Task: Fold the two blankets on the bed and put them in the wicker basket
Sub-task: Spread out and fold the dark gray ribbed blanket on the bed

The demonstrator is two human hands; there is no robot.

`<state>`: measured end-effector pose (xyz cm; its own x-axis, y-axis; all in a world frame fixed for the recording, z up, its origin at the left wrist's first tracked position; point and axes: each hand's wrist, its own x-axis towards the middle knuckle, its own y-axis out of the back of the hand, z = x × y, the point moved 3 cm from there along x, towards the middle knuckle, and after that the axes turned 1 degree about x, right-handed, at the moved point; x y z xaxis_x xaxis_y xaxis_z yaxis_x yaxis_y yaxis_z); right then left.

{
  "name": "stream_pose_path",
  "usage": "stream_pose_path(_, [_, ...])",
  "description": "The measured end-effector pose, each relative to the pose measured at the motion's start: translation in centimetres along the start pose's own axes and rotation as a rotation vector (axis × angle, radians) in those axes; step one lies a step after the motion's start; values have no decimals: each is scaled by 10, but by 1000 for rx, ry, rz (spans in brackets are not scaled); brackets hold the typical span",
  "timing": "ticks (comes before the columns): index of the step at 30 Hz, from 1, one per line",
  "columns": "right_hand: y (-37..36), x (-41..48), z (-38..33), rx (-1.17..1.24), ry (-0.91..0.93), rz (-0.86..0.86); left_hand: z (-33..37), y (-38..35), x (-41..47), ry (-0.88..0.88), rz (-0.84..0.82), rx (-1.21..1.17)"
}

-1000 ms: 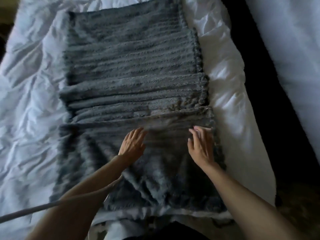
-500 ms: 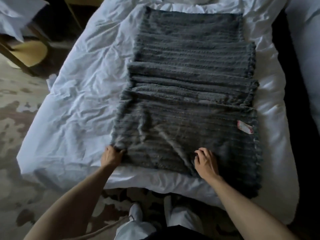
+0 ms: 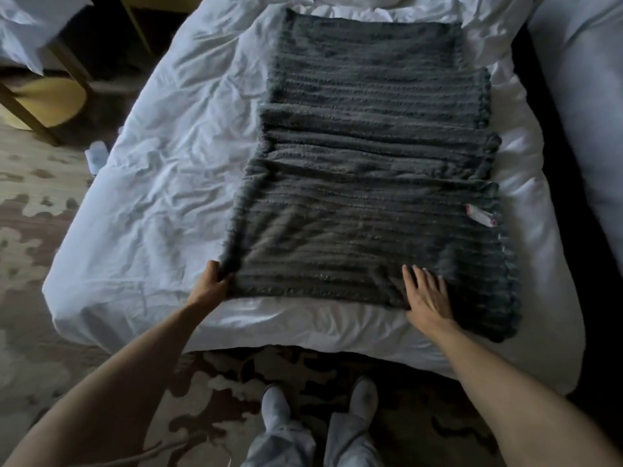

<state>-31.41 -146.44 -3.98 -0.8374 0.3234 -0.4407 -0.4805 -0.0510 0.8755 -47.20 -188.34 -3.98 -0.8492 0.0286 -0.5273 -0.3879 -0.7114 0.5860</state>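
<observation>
**One grey blanket spread on bed, both hands at its near edge**

You have one ribbed grey blanket [image 3: 371, 183] in view, laid in stepped layers on the white bed [image 3: 161, 183]. One white tag [image 3: 480, 215] with a red edge sits near its right side; its writing is too small to read. Your left hand [image 3: 210, 284] has its fingers clamped on the near left corner. Your right hand [image 3: 428, 294] lies flat on the near edge, fingers apart. Two feet in pale footwear stand on patterned carpet [image 3: 33, 203].

The ribbed dark-grey plush blanket [image 3: 371, 183] lies on the white crumpled bed sheet [image 3: 161, 183]; the beige-and-brown blotched carpet [image 3: 30, 210] surrounds it.
</observation>
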Motion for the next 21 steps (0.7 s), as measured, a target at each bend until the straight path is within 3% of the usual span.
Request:
stream_pose_path(2, [-8,-9,4,-38,29,1,-15,8,-2,91,-67,259])
stream_pose_path(4, [-14,-19,9,-24,21,-15,-16,9,-4,161,-110,365])
stream_pose_path(7, [-20,-33,24,58,-62,-69,2,2,-8,130,-22,543])
stream_pose_path(10, [-29,-51,46,205,-187,-138,29,-20,-26,-99,99,715])
stream_pose_path(16, [-51,-70,108,800,-702,143,90,-120,-66,-641,-93,900])
stream_pose_path(21, [-71,-46,158,1289,-826,50,126,-203,-81,-853,-191,1080])
